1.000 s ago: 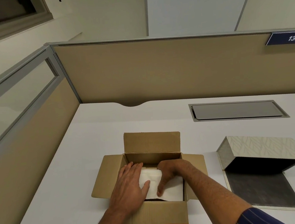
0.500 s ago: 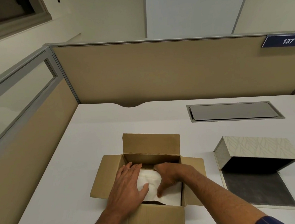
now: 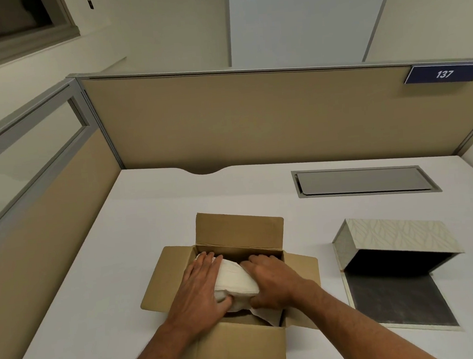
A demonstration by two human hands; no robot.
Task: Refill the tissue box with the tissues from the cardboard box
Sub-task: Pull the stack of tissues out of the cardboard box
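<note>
Both the left hand (image 3: 198,290) and right hand (image 3: 271,282) have fingers clamped on the tissues (image 3: 234,278) inside the cardboard box (image 3: 242,346), squeezing the soft stack to lift whole, while the tissue box (image 3: 395,240) lies open nearby on the table (image 3: 117,259), ready to receive it

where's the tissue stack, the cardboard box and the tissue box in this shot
tissue stack (image 3: 236,280), head view, on the white bundle showing between the hands
cardboard box (image 3: 237,227), head view, on its raised far flap
tissue box (image 3: 398,236), head view, on its patterned open lid
</note>
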